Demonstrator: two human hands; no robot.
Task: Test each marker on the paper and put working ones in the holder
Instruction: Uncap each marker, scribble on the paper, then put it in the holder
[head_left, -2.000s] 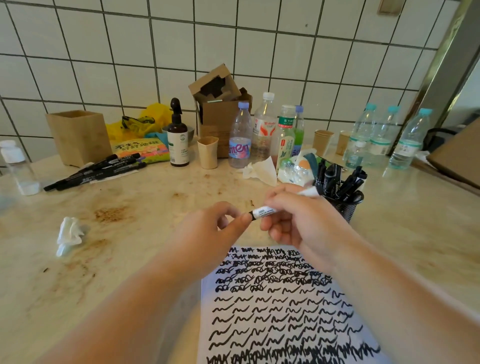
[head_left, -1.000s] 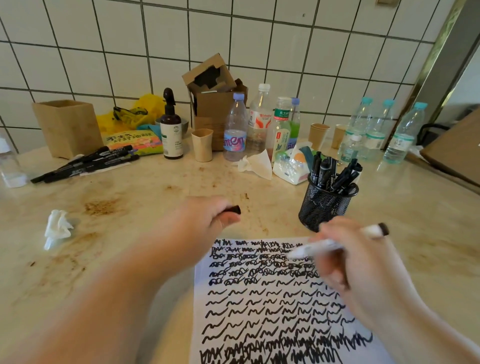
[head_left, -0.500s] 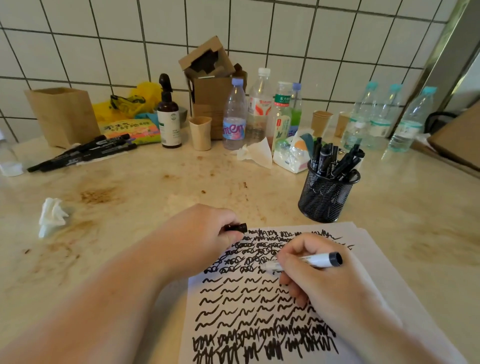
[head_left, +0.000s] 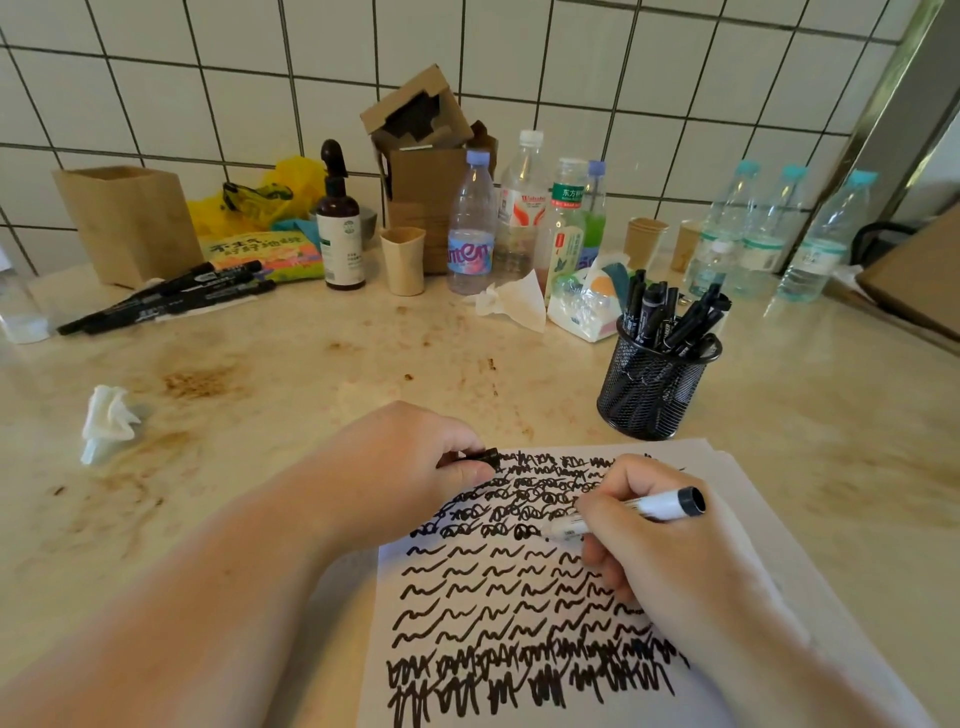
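A white sheet of paper (head_left: 737, 488) covered in black scribbles lies on the counter in front of me. My right hand (head_left: 654, 561) grips a white marker (head_left: 660, 506) with a black end, its tip touching the paper among the scribbles. My left hand (head_left: 400, 467) rests at the paper's upper left corner and pinches the marker's black cap (head_left: 485, 456). A black mesh holder (head_left: 649, 389) full of black markers stands just beyond the paper on the right. Several more black markers (head_left: 166, 299) lie in a row at the far left.
Along the tiled wall stand water bottles (head_left: 470, 223), a dark spray bottle (head_left: 340, 228), paper cups (head_left: 402, 260), a cardboard box (head_left: 415, 156) and a wooden box (head_left: 130, 223). A tissue pack (head_left: 582, 306) sits behind the holder. A crumpled tissue (head_left: 106, 421) lies on the stained counter at left.
My hands pulled the cap off the marker. My right hand then swung down and brought the tip onto the paper, while my left hand settled at the paper's corner with the cap.
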